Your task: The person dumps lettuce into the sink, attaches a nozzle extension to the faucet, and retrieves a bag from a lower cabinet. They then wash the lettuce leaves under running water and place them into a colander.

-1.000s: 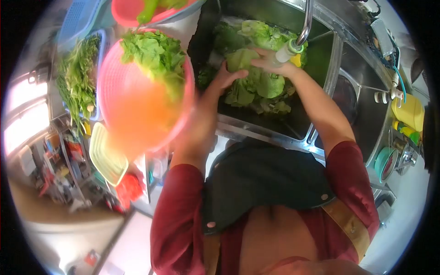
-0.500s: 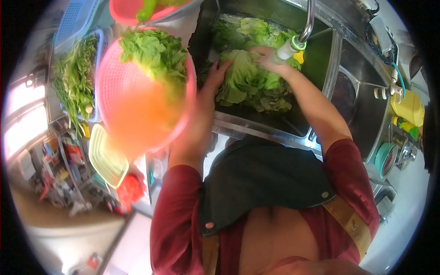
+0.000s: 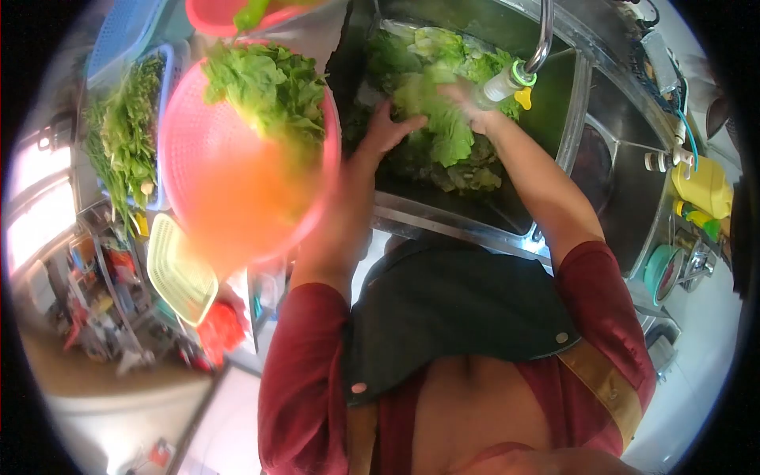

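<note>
Green lettuce [image 3: 452,136] lies in the dark metal sink [image 3: 507,210], with more leaves behind it. My left hand [image 3: 388,133] is at the left side of the lettuce, its thumb stretched out apart from the fingers, holding nothing that shows. On the right, my right hand [image 3: 469,107] grips the lettuce from above, its fingers partly blurred and hidden among the leaves. Just beside that hand hangs the faucet nozzle [image 3: 499,85]. Left of the sink, a pink colander [image 3: 184,134] holds more lettuce leaves [image 3: 265,83]; an orange blur covers its lower part.
A blue basket [image 3: 165,119] of leafy greens [image 3: 131,131] stands at the far left. Below it is a pale green basket [image 3: 180,269]. Another pink bowl [image 3: 210,20] is at the top. A second basin [image 3: 633,178] and a yellow jug [image 3: 703,186] are at the right.
My left hand has opened wider and come off the front lettuce. The lettuce under my right hand has shifted and turned, and that hand has moved slightly right and down.
</note>
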Demonstrator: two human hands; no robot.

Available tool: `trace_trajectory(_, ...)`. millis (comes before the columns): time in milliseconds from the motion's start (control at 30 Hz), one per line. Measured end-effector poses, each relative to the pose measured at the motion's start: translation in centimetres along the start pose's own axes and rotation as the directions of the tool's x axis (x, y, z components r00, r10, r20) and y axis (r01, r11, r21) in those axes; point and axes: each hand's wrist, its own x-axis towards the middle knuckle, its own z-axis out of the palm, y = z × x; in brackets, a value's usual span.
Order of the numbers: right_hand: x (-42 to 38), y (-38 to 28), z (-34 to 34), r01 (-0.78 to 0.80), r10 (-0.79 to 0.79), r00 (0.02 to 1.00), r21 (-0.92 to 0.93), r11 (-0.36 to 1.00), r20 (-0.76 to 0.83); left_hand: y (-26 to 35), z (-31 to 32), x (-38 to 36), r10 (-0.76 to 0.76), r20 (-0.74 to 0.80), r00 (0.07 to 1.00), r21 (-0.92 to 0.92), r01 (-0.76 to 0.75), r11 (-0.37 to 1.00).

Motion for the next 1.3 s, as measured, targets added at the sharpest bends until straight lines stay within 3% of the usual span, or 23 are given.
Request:
trace_trajectory(67,0.4,1.4,-1.5,-0.054,0.033,0.994,0.202,0.978,0.107,-0.6,0.1,0.1,-0.01,-0.073,0.997,0.12,0.019,0.993)
trace_trajectory(133,0.3,1.4,-1.9,-0.105,0.041,0.984,0.379,0.919,0.174,0.6,0.3,-0.5,-0.067,-0.072,0.995,-0.025,0.065,0.998)
trace_trajectory(233,-1.1,0.3,-3.3,0.004,-0.017,0.992,0.104,0.995,0.129,1.3,0.1,-0.7,-0.176,-0.082,0.981,-0.281,0.147,0.948)
trace_trajectory(333,0.2,2.1,-7.3,0.24,-0.255,0.947,0.1,0.966,0.196,1.1,-0.2,-0.4,-0.274,-0.027,0.961,-0.444,0.234,0.865)
trace_trajectory(367,0.8,2.4,-7.3,0.204,-0.214,0.962,0.077,0.976,0.171,0.9,-0.2,-0.4,-0.3,0.002,0.954,-0.479,0.265,0.837)
trace_trajectory(467,-3.3,-3.6,0.4,0.023,-0.025,0.995,-0.027,0.999,-0.1,0.4,1.5,-0.2,-0.251,-0.125,0.96,-0.373,0.189,0.908)
trace_trajectory(500,-3.1,-4.1,1.4,0.107,-0.131,0.988,-0.253,0.962,-0.079,0.2,1.8,-0.1,-0.172,-0.174,0.969,-0.274,0.12,0.954)
trace_trajectory(567,-2.7,-4.4,2.7,0.261,-0.312,0.949,-0.641,0.722,0.036,-0.4,1.8,0.2,-0.001,-0.25,0.968,-0.054,-0.013,0.998)
trace_trajectory(667,0.1,-1.9,-0.5,0.245,-0.279,0.959,-0.636,0.732,0.048,-1.2,0.7,0.5,0.017,-0.216,0.976,0.104,0.006,0.995)
trace_trajectory(767,1.2,0.6,-2.9,0.142,-0.135,0.99,-0.411,0.9,0.047,-0.9,0.9,0.3,0.036,-0.165,0.986,0.116,-0.017,0.993)
trace_trajectory(867,-0.5,-0.8,-2.7,0.089,-0.07,0.989,-0.156,0.984,0.128,0.9,0.8,-0.2,-0.027,-0.13,0.991,-0.022,0.024,0.999)
trace_trajectory(900,-1.3,-1.6,-2.1,0.091,-0.077,0.989,-0.109,0.99,0.127,0.2,0.8,0.2,0.05,-0.167,0.985,0.049,-0.042,0.998)
trace_trajectory(967,-2.2,-3.0,1.5,0.139,-0.141,0.99,-0.152,0.979,-0.007,-2.3,1.5,1.3,0.195,-0.211,0.958,0.196,-0.154,0.968)
trace_trajectory(1067,-0.9,-1.1,2.9,0.247,-0.358,0.931,-0.606,0.756,-0.067,-0.8,2.2,0.3,0.257,-0.187,0.948,0.167,-0.228,0.959)
trace_trajectory(1167,2.0,2.2,-3.6,0.436,-0.392,0.898,-0.53,0.727,0.201,1.0,1.5,-0.6,0.093,-0.185,0.978,0.283,-0.038,0.958)
trace_trajectory(1233,0.4,1.3,-6.6,0.548,-0.456,0.831,-0.603,0.579,0.318,1.6,0.9,-0.7,-0.061,-0.077,0.995,0.054,0.065,0.996)
trace_trajectory(1300,-1.2,1.5,-8.2,0.295,-0.263,0.956,-0.409,0.864,0.133,1.6,0.4,-0.6,-0.117,0.075,0.99,-0.119,0.126,0.985)
